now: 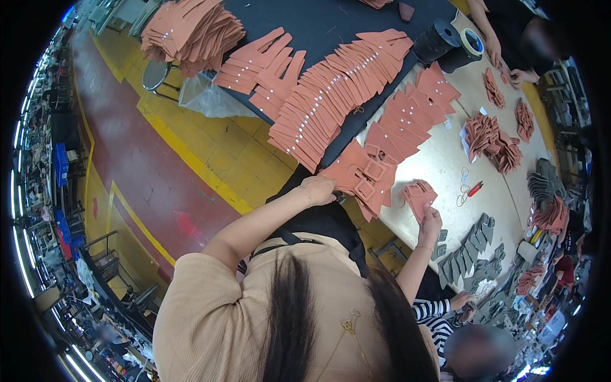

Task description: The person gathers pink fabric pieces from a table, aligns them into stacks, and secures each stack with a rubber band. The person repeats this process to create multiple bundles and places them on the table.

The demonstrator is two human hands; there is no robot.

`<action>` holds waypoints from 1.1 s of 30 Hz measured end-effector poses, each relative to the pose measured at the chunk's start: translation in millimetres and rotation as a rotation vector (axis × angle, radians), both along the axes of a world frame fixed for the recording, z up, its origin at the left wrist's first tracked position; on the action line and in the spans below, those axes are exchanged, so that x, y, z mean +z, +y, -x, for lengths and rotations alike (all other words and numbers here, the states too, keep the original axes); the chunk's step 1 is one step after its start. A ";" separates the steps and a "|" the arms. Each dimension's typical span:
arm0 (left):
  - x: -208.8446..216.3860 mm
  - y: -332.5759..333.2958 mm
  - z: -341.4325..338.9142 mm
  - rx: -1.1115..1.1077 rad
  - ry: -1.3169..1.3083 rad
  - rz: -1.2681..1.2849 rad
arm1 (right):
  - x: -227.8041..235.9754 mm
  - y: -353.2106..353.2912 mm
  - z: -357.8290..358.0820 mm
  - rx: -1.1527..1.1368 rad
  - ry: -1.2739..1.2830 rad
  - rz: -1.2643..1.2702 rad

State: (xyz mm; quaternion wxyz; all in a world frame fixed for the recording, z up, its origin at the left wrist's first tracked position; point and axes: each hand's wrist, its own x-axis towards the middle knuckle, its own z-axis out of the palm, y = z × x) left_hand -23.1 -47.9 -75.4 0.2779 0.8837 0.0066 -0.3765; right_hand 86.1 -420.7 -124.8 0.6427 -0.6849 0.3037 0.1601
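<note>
1. The right hand (431, 220) has its thumb and fingers closed on a small bunch of orange-pink pieces (418, 195). The bunch is above the pale table, and its layers look thin and flat.
2. The left hand (319, 190) touches the left edge of a big orange-pink piece (345, 168). Its fingers are bent and close together, but I cannot tell if they pinch it.
3. The big piece is at the table's near edge. It looks flat and smooth, and square loops (365, 190) with round corners show on its right side.
4. Next to it, more orange-pink pieces (407, 118) overlap in a row on the pale table (439, 162).
5. Farther left, a long row (337, 83) with little white dots lies on a dark table (286, 18).
6. To the right are a red tool (475, 189) and grey pieces (466, 256).
</note>
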 end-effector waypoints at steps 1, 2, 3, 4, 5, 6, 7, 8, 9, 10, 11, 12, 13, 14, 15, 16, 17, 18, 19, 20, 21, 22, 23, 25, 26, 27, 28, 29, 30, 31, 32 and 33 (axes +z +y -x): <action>1.3 -2.1 -2.4 0.009 -0.008 0.027 | 7.6 5.4 -0.5 -0.016 -0.056 -0.030; 3.1 -4.9 -5.0 0.018 -0.016 0.054 | 15.9 11.5 -0.9 -0.031 -0.111 -0.060; 4.9 -7.7 -7.5 0.027 -0.023 0.081 | 24.6 18.1 -0.8 -0.047 -0.166 -0.090; 6.8 -10.7 -9.9 0.039 -0.014 0.100 | 33.7 24.9 -0.3 -0.050 -0.197 -0.147; 8.7 -13.7 -12.3 0.051 -0.005 0.120 | 42.8 31.8 0.8 -0.055 -0.227 -0.203; 10.0 -16.0 -13.9 0.060 0.013 0.134 | 51.3 38.4 2.4 -0.103 -0.230 -0.243; 10.9 -17.8 -14.8 0.059 0.013 0.139 | 58.6 44.3 5.5 -0.079 -0.250 -0.288; 10.9 -19.4 -15.3 0.056 0.021 0.139 | 63.5 49.5 10.1 -0.098 -0.243 -0.316; 10.3 -20.3 -15.1 0.059 0.016 0.144 | 65.7 54.0 14.4 -0.066 -0.279 -0.405; 9.1 -20.4 -14.2 0.063 0.008 0.148 | 64.5 58.4 19.5 -0.084 -0.218 -0.370; 7.5 -19.9 -12.3 0.073 -0.010 0.157 | 59.6 62.5 26.5 -0.053 -0.198 -0.396; 5.4 -18.8 -10.4 0.081 -0.021 0.161 | 52.0 65.7 32.3 -0.012 -0.191 -0.437; 3.2 -17.6 -8.6 0.080 -0.026 0.171 | 40.3 70.2 37.5 -0.011 -0.131 -0.414; 0.7 -16.2 -7.2 0.078 -0.023 0.176 | 28.0 72.6 42.2 0.034 -0.019 -0.361; -1.6 -15.4 -6.3 0.079 -0.005 0.171 | 14.5 76.2 48.7 0.113 -0.023 -0.348; -3.6 -14.9 -5.8 0.072 -0.002 0.152 | 1.8 79.5 54.0 0.125 0.046 -0.255; -5.1 -14.5 -5.2 0.067 0.019 0.122 | -8.4 79.5 56.3 0.200 0.022 -0.217; -6.2 -14.2 -4.7 0.063 0.043 0.091 | -16.8 79.6 58.9 0.252 0.033 -0.158; -6.8 -13.8 -4.4 0.064 0.050 0.089 | -22.7 78.6 61.2 0.286 0.080 -0.068; -7.5 -13.3 -4.6 0.065 0.055 0.087 | -26.5 76.8 61.8 0.304 0.045 -0.103; -8.0 -12.9 -4.7 0.069 0.057 0.079 | -28.8 75.5 61.5 0.305 0.044 -0.105; -8.5 -12.9 -4.4 0.065 0.047 0.085 | -30.1 74.3 61.3 0.296 0.050 -0.098; -9.0 -12.9 -4.3 0.065 0.034 0.086 | -30.8 73.4 60.6 0.313 0.050 -0.104; -10.1 -13.0 -3.9 0.065 0.002 0.089 | -32.2 73.2 59.5 0.333 0.054 -0.102; -10.3 -13.4 -3.0 0.066 -0.014 0.092 | -33.2 73.6 59.7 0.344 0.066 -0.100; -10.6 -14.0 -2.9 0.065 -0.032 0.099 | -35.1 74.9 60.1 0.350 0.075 -0.094; -11.0 -14.4 -2.8 0.073 -0.047 0.099 | -36.5 75.0 60.7 0.343 0.084 -0.081; -11.3 -14.0 -2.8 0.075 -0.060 0.108 | -39.3 77.1 61.3 0.343 0.073 -0.018; -11.6 -14.1 -3.5 0.070 -0.071 0.125 | -40.7 77.0 61.9 0.371 0.030 -0.025; -11.9 -13.8 -4.4 0.056 -0.047 0.113 | -42.4 78.0 62.6 0.366 0.064 0.031; -12.0 -12.9 -5.4 0.049 -0.035 0.104 | -43.2 78.1 62.9 0.369 0.024 -0.014; -11.6 -12.5 -5.4 0.044 -0.017 0.093 | -43.5 78.7 63.0 0.356 0.067 -0.012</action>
